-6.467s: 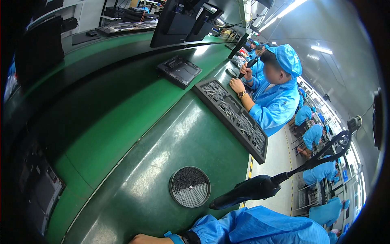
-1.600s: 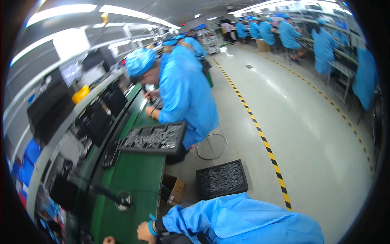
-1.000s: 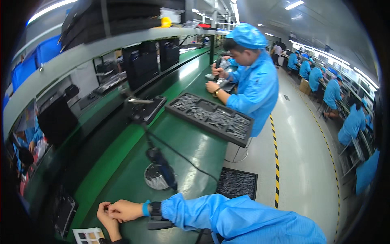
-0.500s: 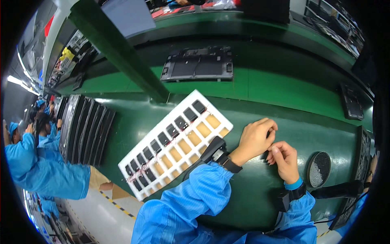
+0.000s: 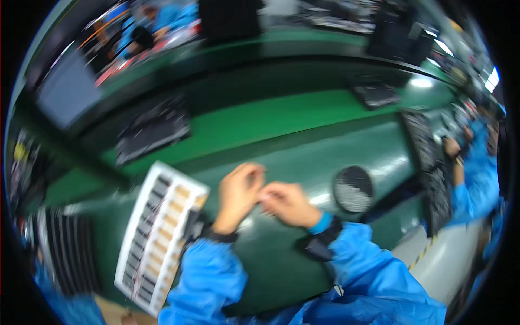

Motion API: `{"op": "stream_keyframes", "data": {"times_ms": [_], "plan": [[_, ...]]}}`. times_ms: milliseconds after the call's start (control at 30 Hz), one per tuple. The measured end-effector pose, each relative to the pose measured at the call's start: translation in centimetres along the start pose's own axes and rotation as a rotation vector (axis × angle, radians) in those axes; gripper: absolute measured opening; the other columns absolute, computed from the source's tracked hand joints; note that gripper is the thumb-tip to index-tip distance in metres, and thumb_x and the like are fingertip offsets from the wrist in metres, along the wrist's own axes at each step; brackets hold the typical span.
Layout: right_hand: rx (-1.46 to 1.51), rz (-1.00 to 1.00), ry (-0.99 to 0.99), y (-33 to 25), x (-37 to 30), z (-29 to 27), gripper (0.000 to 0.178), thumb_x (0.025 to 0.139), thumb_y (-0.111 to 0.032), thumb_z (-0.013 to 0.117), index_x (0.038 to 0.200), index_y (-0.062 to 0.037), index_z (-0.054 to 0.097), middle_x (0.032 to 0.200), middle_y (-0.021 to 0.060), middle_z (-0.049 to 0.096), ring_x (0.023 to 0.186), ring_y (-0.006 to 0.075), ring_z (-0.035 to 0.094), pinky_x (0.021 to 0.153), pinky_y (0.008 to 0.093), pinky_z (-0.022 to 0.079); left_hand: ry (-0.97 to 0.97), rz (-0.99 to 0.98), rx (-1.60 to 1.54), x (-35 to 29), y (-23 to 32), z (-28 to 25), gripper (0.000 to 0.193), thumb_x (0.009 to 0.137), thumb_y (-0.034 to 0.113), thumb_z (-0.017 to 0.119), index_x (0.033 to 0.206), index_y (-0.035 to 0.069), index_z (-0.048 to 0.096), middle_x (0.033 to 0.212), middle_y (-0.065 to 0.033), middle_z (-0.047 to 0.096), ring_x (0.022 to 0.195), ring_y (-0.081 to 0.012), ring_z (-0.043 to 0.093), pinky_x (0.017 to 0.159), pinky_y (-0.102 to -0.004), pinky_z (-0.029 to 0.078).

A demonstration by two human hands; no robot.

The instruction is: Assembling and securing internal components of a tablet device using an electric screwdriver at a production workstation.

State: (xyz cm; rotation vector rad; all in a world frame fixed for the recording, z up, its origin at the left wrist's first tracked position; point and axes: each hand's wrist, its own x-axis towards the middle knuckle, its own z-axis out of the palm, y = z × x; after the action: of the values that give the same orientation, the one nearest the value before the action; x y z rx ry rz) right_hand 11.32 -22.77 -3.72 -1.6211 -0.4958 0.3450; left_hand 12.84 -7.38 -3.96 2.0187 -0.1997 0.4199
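Observation:
My left hand (image 5: 236,196) and my right hand (image 5: 291,203) meet over the green bench, fingertips almost touching. Both are closed in a pinch, the left with curled fingers, the right with thumb against fingers. Whatever they hold is too small and blurred to make out. Beside my left wrist lies a white foam tray (image 5: 185,180), tilted, with rows of small black modules with thin red wires (image 5: 147,216) and tan-bottomed slots. Right of my right hand stands a round dish (image 5: 336,187) of small black and silvery pieces.
A dark flat device casing (image 5: 154,130) lies beyond the tray, another (image 5: 375,92) at the far right. Dark panels (image 5: 67,252) stand in a row at left. A green post (image 5: 65,141) rises at left. Past a long black panel (image 5: 430,168), a person in blue (image 5: 476,173) works at right.
The view has swung to the right, so the tray and hands now appear farther left and more of the right side shows. My hands stay close together, still pinched.

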Motion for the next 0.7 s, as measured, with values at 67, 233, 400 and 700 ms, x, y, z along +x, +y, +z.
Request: {"op": "stream_keyframes", "data": {"times_ms": [67, 233, 400, 700], "plan": [[-0.036, -0.091, -0.016, -0.9, 0.1, 0.6, 0.018, 0.091, -0.020, 0.055, 0.094, -0.0034, 0.060, 0.068, 0.0060, 0.065, 0.062, 0.0124, 0.062, 0.058, 0.0290, 0.050, 0.011, 0.001, -0.010, -0.3, -0.8, -0.5, 0.005, 0.078, 0.005, 0.062, 0.083, 0.004, 0.064, 0.074, -0.0093, 0.062, 0.062, -0.0174, 0.058, 0.057, -0.0284, 0.045], [-0.070, -0.091, -0.013, -1.4, -0.8, -0.4, 0.020, 0.092, -0.021, 0.053, 0.090, -0.0026, 0.059, 0.067, 0.0055, 0.064, 0.058, 0.0113, 0.061, 0.052, 0.0260, 0.048, -0.054, -0.111, 0.002, -0.5, 1.2, -0.1, 0.007, 0.076, 0.001, 0.063, 0.084, 0.000, 0.064, 0.068, -0.0032, 0.059, 0.046, -0.0053, 0.040, 0.044, -0.0229, 0.032], [0.002, -0.143, 0.056, -1.3, -1.1, -0.6, 0.020, 0.090, -0.019, 0.054, 0.083, -0.0009, 0.058, 0.063, 0.0072, 0.061, 0.053, 0.0157, 0.059, 0.050, 0.0294, 0.046, -0.051, -0.109, 0.004, -0.6, 1.3, 0.5, 0.007, 0.076, 0.001, 0.063, 0.083, 0.001, 0.064, 0.069, -0.0037, 0.059, 0.045, -0.0053, 0.040, 0.043, -0.0230, 0.032], [-0.109, -0.115, 0.157, 0.6, -0.4, 0.4, 0.020, 0.080, -0.015, 0.068, 0.097, -0.0052, 0.065, 0.082, 0.0084, 0.067, 0.071, 0.0124, 0.064, 0.065, 0.0276, 0.052, -0.088, -0.070, 0.050, -1.1, -0.7, -0.1, 0.011, 0.082, 0.014, 0.061, 0.087, 0.006, 0.066, 0.085, -0.0103, 0.066, 0.078, -0.0244, 0.065, 0.067, -0.0330, 0.050]]}}
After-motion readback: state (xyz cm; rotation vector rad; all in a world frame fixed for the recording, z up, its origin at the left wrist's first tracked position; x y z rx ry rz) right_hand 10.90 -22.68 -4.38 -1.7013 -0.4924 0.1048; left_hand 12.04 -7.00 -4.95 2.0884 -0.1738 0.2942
